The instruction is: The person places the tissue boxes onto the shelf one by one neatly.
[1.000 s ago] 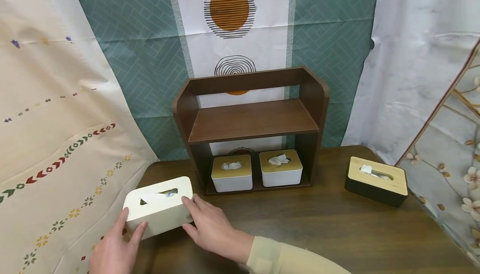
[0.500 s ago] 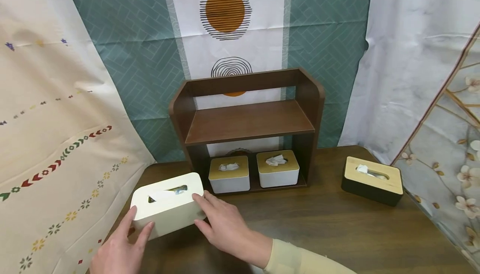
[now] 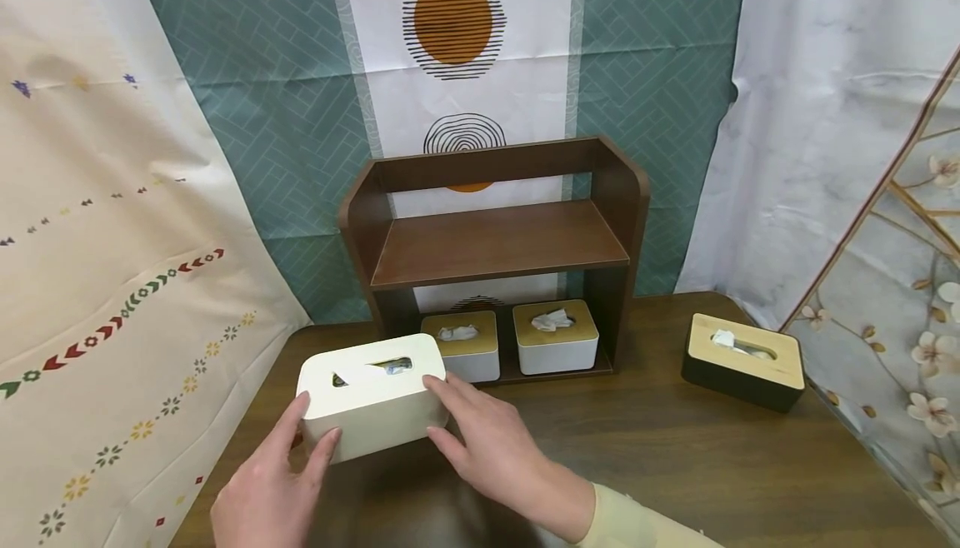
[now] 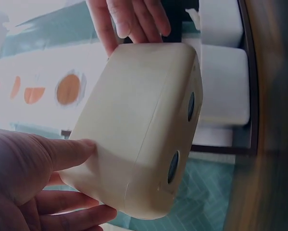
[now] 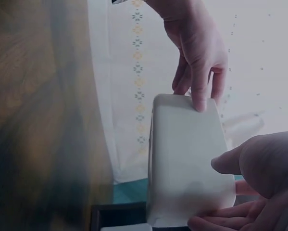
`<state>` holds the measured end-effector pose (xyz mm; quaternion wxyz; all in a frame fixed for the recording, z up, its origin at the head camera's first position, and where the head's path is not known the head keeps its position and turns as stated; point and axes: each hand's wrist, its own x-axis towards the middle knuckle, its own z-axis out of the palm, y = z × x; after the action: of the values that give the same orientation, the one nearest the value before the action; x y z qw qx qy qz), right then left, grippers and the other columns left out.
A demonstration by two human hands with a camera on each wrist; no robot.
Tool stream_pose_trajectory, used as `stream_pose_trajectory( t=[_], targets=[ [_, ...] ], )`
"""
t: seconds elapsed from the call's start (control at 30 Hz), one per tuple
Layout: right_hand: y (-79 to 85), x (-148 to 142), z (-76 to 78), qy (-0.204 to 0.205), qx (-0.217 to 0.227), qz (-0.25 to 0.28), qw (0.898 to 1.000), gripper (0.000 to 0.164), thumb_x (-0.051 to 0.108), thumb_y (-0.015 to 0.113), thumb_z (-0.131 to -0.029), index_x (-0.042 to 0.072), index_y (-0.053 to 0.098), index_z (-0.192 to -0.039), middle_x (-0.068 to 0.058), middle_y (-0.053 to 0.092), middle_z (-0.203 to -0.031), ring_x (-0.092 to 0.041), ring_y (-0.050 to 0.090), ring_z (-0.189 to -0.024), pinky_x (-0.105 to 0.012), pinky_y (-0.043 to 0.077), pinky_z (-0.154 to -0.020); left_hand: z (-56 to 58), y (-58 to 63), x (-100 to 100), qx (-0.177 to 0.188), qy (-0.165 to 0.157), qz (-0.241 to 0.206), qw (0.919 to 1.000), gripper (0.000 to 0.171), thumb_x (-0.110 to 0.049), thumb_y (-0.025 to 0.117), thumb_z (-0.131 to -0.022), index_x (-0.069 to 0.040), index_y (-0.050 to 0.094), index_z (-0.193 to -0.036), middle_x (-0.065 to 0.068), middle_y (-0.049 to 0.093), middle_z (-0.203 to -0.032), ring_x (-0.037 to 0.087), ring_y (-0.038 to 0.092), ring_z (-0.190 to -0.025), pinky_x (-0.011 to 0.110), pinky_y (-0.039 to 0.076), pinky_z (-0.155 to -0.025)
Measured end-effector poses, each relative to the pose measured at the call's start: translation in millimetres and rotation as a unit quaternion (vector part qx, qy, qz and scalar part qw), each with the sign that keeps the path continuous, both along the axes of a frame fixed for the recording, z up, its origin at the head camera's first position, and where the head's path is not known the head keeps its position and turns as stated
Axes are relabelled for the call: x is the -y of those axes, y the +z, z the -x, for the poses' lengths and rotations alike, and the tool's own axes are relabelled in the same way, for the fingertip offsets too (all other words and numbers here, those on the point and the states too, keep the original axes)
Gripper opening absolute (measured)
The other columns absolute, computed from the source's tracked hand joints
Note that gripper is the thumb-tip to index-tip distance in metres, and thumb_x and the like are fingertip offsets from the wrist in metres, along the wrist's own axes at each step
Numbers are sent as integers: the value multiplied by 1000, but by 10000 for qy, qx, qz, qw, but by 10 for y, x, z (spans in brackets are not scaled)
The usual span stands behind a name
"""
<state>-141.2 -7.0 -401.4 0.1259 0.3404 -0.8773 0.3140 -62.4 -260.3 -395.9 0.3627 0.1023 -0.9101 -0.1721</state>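
Both hands hold up a cream-white tissue box [image 3: 375,423] above the table, its slotted top facing up and slightly tilted. My left hand [image 3: 273,477] grips its left end, the thumb on the front side. On the right end, my right hand [image 3: 502,448] holds with thumb on the front and fingers around the top corner and end. In the left wrist view the box's underside edge shows two dark round spots [image 4: 173,167]. Behind it, two white tissue boxes with wood lids, a left one [image 3: 480,365] partly hidden and a right one [image 3: 558,354], stand on the shelf's lower level.
A dark brown two-tier shelf [image 3: 502,244] stands at the back of the wooden table [image 3: 637,465]. At the right lies a black tissue box with a pale wood lid [image 3: 746,356]. Patterned cloths hang on the left, back and right.
Both hands have carried the cream-white tissue box to the right and slightly up, and it now covers part of the left shelf box. The other boxes stay in place; the camera view shifted slightly.
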Motion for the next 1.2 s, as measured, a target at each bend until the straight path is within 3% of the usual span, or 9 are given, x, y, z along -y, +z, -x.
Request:
stream_pose_trajectory(
  t=[0.33, 0.43, 0.87, 1.2],
  targets=[
    [83, -266, -56, -241, -76, 445, 9987, 60, 24, 79, -106, 19, 56, -162, -11, 62, -158, -29, 64, -142, -56, 57, -105, 72, 79, -189, -934, -437, 425, 9938, 67, -25, 100, -78, -19, 74, -140, 7, 79, -86, 37, 65, -59, 46, 38, -43],
    [119, -339, -75, -313, -120, 566, 9978, 61, 23, 79, -105, 20, 56, -162, -10, 62, -159, -29, 62, -144, -57, 57, -106, 92, 118, -248, -1086, -544, 526, 9912, 67, -25, 98, -78, -19, 74, -141, 6, 77, -85, 35, 61, -57, 48, 38, -43],
    [388, -601, -92, -685, -690, 809, 9920, 64, 23, 84, -102, 22, 58, -160, -10, 61, -160, -30, 61, -144, -58, 59, -102, 173, 379, -484, -1412, -975, 631, 9832, 62, -26, 95, -85, -19, 74, -143, 10, 82, -93, 35, 74, -72, 53, 48, -49],
    [640, -807, -12, -845, -1239, 1043, 9832, 67, 20, 85, -101, 19, 57, -161, -13, 60, -160, -34, 65, -140, -57, 62, -94, 362, 655, -685, -1865, -1330, 618, 9714, 66, -20, 97, -84, -19, 74, -145, 9, 83, -103, 33, 72, -71, 53, 48, -50]
  ],
)
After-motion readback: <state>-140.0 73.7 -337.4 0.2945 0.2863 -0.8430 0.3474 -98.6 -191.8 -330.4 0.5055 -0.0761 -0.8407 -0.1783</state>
